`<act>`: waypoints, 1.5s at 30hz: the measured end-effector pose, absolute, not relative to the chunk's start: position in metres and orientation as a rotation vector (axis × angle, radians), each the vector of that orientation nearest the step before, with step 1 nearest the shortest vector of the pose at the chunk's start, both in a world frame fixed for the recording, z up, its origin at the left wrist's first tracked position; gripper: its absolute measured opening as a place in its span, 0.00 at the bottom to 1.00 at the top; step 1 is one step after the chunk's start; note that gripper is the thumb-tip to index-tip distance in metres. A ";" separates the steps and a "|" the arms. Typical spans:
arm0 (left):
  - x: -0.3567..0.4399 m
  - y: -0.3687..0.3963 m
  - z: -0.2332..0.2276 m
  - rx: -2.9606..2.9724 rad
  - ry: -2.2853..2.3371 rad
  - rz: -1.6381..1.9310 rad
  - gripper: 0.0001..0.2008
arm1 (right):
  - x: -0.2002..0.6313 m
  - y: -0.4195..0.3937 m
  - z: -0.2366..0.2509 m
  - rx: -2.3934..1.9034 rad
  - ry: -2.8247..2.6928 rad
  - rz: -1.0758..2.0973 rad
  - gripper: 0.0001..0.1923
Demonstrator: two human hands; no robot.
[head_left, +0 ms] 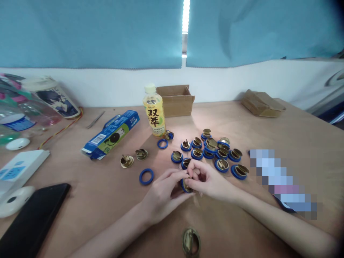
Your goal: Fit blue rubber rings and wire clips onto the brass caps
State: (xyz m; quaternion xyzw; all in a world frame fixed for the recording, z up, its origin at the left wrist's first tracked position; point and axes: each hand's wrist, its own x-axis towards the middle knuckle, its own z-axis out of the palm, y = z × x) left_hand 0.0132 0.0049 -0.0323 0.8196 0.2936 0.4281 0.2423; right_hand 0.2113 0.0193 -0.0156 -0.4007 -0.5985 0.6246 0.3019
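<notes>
My left hand (167, 191) and my right hand (205, 178) meet at the middle of the table. Between their fingers is a round brass flap fitting (187, 184) with a blue ring around its edge. The left fingers grip its left side, and the right thumb and fingers pinch it from the right, partly covering it. Just beyond the hands stand several similar brass fittings (197, 154) with blue rings. Left of the hands lies a loose blue ring (146, 176). Farther off are two brass fittings (127, 161) without rings and another blue ring (162, 143).
One brass fitting (191, 242) lies at the near edge. A yellow drink bottle (154, 113), cardboard box (177, 104) and blue carton (111, 135) stand behind. Phone (34, 218) and white power strip (23, 172) are left; a pixelated item (282, 182) and brown packet (262, 103) right.
</notes>
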 end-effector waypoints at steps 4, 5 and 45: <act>0.013 0.005 -0.034 2.249 0.794 1.198 0.20 | 0.212 0.020 -0.014 -1.044 -1.602 1.662 0.09; 0.013 0.006 -0.034 2.251 0.792 1.204 0.20 | 0.212 0.020 -0.014 -1.044 -1.602 1.663 0.09; 0.015 0.005 -0.032 2.239 0.808 1.256 0.20 | 0.204 0.019 -0.015 -1.018 -1.481 1.686 0.19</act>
